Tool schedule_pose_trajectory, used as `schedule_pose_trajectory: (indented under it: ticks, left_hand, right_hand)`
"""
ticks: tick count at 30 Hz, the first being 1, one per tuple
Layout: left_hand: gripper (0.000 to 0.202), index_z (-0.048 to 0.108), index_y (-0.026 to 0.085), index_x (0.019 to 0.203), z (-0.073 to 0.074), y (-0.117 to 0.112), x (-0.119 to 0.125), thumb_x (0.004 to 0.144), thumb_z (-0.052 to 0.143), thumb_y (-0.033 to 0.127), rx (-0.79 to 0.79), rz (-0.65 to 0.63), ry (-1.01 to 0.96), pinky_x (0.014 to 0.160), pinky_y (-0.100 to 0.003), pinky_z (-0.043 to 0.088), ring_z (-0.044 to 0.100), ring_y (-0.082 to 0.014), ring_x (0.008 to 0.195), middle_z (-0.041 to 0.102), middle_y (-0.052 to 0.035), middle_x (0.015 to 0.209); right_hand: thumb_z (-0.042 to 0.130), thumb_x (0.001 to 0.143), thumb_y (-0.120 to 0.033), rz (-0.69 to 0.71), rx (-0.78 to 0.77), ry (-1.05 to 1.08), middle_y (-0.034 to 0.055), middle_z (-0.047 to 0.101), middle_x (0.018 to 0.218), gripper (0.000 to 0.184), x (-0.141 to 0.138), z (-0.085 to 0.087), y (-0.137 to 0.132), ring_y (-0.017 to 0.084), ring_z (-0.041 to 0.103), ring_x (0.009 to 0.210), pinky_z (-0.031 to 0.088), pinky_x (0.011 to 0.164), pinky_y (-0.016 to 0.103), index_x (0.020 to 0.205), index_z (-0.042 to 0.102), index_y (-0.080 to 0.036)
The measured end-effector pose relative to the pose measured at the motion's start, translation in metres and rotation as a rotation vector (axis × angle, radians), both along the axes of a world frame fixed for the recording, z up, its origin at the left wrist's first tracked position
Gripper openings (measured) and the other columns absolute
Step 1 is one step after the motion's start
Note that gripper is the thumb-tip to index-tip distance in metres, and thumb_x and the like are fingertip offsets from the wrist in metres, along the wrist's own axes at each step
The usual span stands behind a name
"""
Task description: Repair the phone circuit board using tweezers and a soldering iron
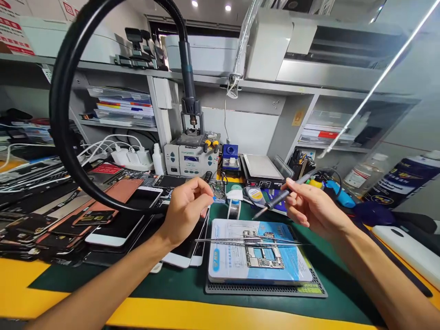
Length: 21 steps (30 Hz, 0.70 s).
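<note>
My right grip (311,207) is closed around a soldering iron (285,195). I hold it like a pen, between the thumb and the first fingers, and its thin tip points down and to the left, over the green mat (70,277). I see it touching nothing. I think this pen hold is good for fine work, because the fingers can steer the tip while the wrist is calm.

My left grip (185,213) has the thumb and fingertips brought together, but I cannot tell if some very small thing is pinched between them. These fingertips are just beside a small circuit board (217,190), behind the flat blue and white box (223,259).

I take this box as my landmark. On top of it lie long tweezers (223,241) and a phone circuit board (264,251). Just behind it stands a spool of solder wire (233,210), within easy reach of both hands. To its left, white phones (123,229) and many phone parts lie in stacks on the worktop (206,314). Far behind it is the soldering station (190,164).

For careful work, in my judgement, the hot tip must be kept away from the plastic box and the phones, and both hands should be low and steady.
</note>
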State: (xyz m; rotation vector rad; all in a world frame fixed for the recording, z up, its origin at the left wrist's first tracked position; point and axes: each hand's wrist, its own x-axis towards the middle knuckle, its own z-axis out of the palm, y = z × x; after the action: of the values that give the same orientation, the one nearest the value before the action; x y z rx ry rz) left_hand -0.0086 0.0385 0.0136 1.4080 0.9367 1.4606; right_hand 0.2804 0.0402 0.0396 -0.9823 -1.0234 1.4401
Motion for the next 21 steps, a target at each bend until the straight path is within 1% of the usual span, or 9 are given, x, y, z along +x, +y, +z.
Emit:
schedule_pose_trajectory:
  ticks: [1,3,6,7,10,12,15,18,21]
  left_hand:
    - [0.009,0.061,0.018,0.068,0.001,-0.004,0.0,0.069,0.067,0.024,0.02,0.0,0.034,0.05,-0.026,0.035,0.046,-0.0112,0.051,0.053,0.003,0.057]
    - [0.008,0.062,0.018,0.07,0.001,-0.013,-0.001,0.073,0.067,0.023,0.107,-0.013,0.15,0.056,-0.027,0.038,0.049,-0.0132,0.059,0.056,0.001,0.064]
    - [0.006,0.062,0.019,0.079,0.002,-0.025,-0.002,0.085,0.061,0.019,0.375,-0.071,0.45,0.065,-0.032,0.044,0.055,-0.017,0.068,0.059,-0.0012,0.073]
    - [0.005,0.062,0.02,0.083,0.003,-0.028,-0.001,0.087,0.059,0.017,0.471,-0.092,0.539,0.068,-0.034,0.045,0.056,-0.0184,0.071,0.059,-0.0021,0.075]
    - [0.013,0.061,0.019,0.092,0.006,-0.032,0.002,0.083,0.058,0.01,0.682,-0.135,0.689,0.074,-0.04,0.047,0.056,-0.0226,0.078,0.061,-0.0057,0.081]
    - [0.017,0.063,0.017,0.094,0.007,-0.033,0.005,0.081,0.059,0.006,0.752,-0.149,0.766,0.076,-0.044,0.048,0.057,-0.0243,0.081,0.062,-0.0078,0.083]
    - [0.017,0.065,0.015,0.091,0.005,-0.033,0.009,0.08,0.06,0.004,0.802,-0.144,0.872,0.078,-0.046,0.05,0.057,-0.0252,0.082,0.064,-0.0091,0.083]
    - [0.018,0.066,0.017,0.09,-0.001,-0.032,0.01,0.08,0.06,0.004,0.86,-0.133,0.915,0.08,-0.048,0.053,0.057,-0.0253,0.082,0.065,-0.0085,0.082]
    - [0.02,0.067,0.019,0.09,-0.007,-0.031,0.01,0.079,0.059,0.005,0.908,-0.106,0.929,0.082,-0.05,0.056,0.058,-0.0261,0.081,0.066,-0.0086,0.081]
  right_hand:
    - [0.099,0.066,-0.047,-0.011,0.003,-0.013,0.0002,0.059,0.05,0.044,-0.002,-0.003,-0.002,0.01,0.046,0.029,0.032,0.026,0.018,0.073,0.069,-0.016]
    - [0.099,0.065,-0.049,-0.044,0.017,-0.042,-0.0018,0.054,0.043,0.046,-0.007,-0.006,-0.007,0.011,0.046,0.027,0.03,0.026,0.018,0.065,0.064,-0.019]
    - [0.1,0.064,-0.047,-0.094,0.058,-0.122,-0.007,0.043,0.041,0.049,-0.011,-0.007,-0.013,0.008,0.04,0.026,0.027,0.027,0.018,0.056,0.059,-0.021]
    - [0.099,0.065,-0.048,-0.096,0.074,-0.152,-0.0058,0.045,0.043,0.051,-0.011,-0.006,-0.015,0.008,0.04,0.028,0.028,0.029,0.019,0.053,0.058,-0.021]
    - [0.095,0.069,-0.053,-0.044,0.085,-0.203,0.0035,0.061,0.062,0.06,-0.009,-0.004,-0.018,0.006,0.044,0.035,0.033,0.033,0.021,0.043,0.054,-0.018]
    - [0.093,0.069,-0.057,-0.046,0.075,-0.217,0.0031,0.058,0.059,0.061,-0.007,-0.005,-0.017,0.007,0.043,0.035,0.033,0.032,0.022,0.042,0.054,-0.019]
    - [0.09,0.072,-0.064,-0.149,0.069,-0.27,-0.0038,0.04,0.046,0.053,-0.004,-0.011,-0.016,0.01,0.039,0.033,0.03,0.029,0.021,0.052,0.064,-0.023]
    - [0.085,0.077,-0.067,-0.231,0.088,-0.371,-0.0017,0.044,0.051,0.047,-0.005,-0.016,-0.019,0.01,0.041,0.037,0.033,0.03,0.021,0.064,0.073,-0.023]
    - [0.083,0.079,-0.066,-0.256,0.112,-0.441,-0.0002,0.044,0.052,0.045,-0.006,-0.017,-0.025,0.011,0.04,0.04,0.035,0.03,0.022,0.064,0.074,-0.025]
